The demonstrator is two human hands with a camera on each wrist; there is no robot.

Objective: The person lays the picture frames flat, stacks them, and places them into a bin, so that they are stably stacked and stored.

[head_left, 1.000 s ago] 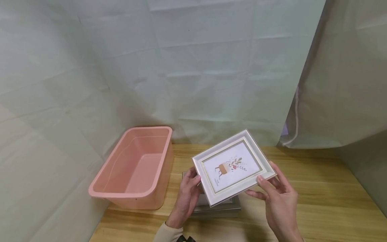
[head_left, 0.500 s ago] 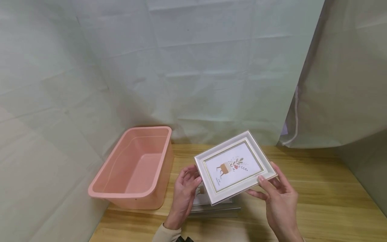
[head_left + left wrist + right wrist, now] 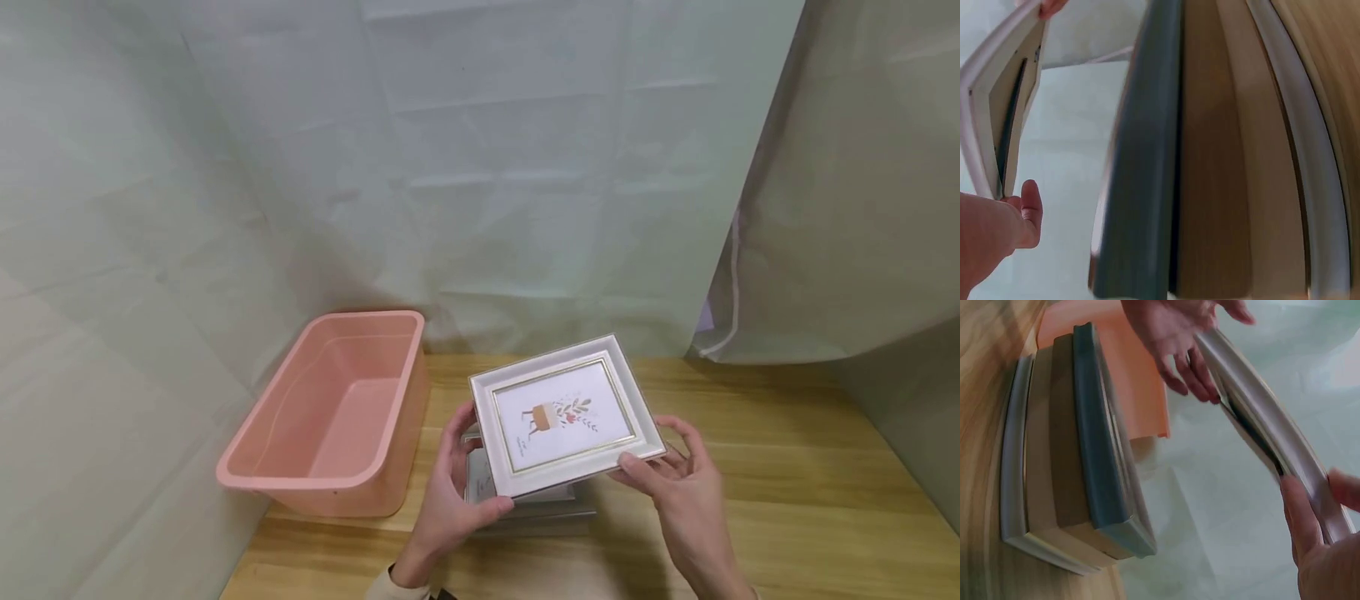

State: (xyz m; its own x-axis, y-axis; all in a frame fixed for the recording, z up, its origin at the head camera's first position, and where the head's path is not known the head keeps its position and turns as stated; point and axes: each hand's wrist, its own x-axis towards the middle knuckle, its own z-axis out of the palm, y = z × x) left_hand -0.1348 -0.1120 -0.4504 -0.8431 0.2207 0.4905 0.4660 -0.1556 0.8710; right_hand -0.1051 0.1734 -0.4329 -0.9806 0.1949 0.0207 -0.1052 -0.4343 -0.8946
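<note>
A white picture frame (image 3: 555,421) with a thin gold inner border and a plant-pot print is held up, tilted, over the table. My right hand (image 3: 686,496) pinches its lower right corner, thumb in front and fingers behind. Around the left edge stands my left hand (image 3: 442,504), its thumb by the lower left corner; in the right wrist view its fingers (image 3: 1200,375) touch the back while the thumb sticks out, apart from the front. Below lies a stack of picture frames (image 3: 536,527), partly hidden in the head view. Its edges are blue-grey, brown, beige and white in the wrist views.
A pink plastic tub (image 3: 315,483) stands on the wooden table (image 3: 795,483) to the left of the stack. Pale sheets (image 3: 510,208) hang behind and at both sides. A white cord (image 3: 733,292) dangles at the back right.
The held picture frame has shifted slightly left and is turned closer to level. My left hand's thumb has moved down to the lower left corner. My right hand has followed leftward, still gripping.
</note>
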